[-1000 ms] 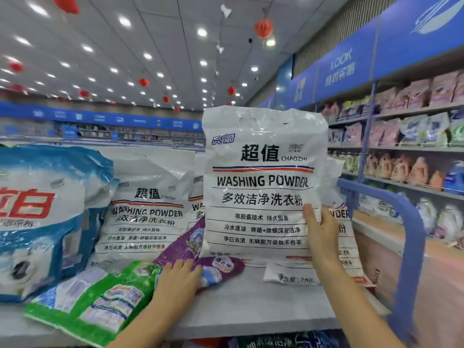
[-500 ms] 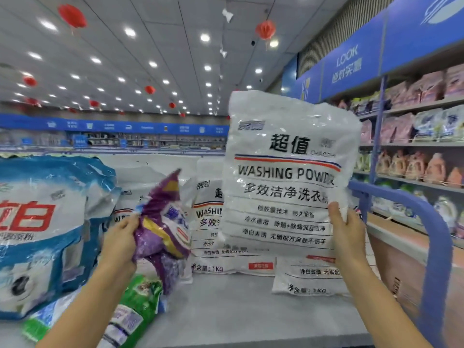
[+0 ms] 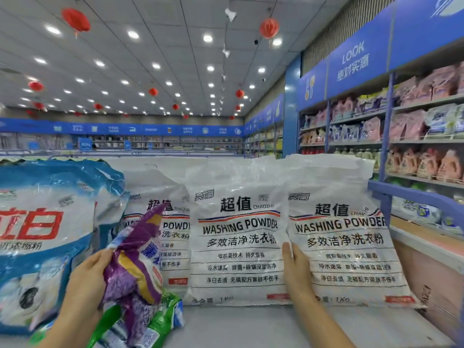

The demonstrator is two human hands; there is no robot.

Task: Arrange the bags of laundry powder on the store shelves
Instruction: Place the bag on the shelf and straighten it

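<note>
On the grey shelf top the right white bag, a flat plastic pouch printed WASHING POWDER in black under a red and blue stripe, stands upright and leans slightly back. Its left edge touches the middle white bag of the same kind. The right hand grips that left edge low down. The thumb lies on the front, and the other fingers are hidden behind the pouch, so I cannot tell how they lie. A third white bag stands further left, partly covered. In front of it the left hand holds a crumpled purple bag with yellow print, raised above the shelf, its fingers curled round the left side and pinching the crinkled plastic. Below lies a green bag, flat on the shelf. A large blue-and-white bag with red characters stands at the far left. A blue rail borders the shelf on the right, with stocked wall shelves beyond.
</note>
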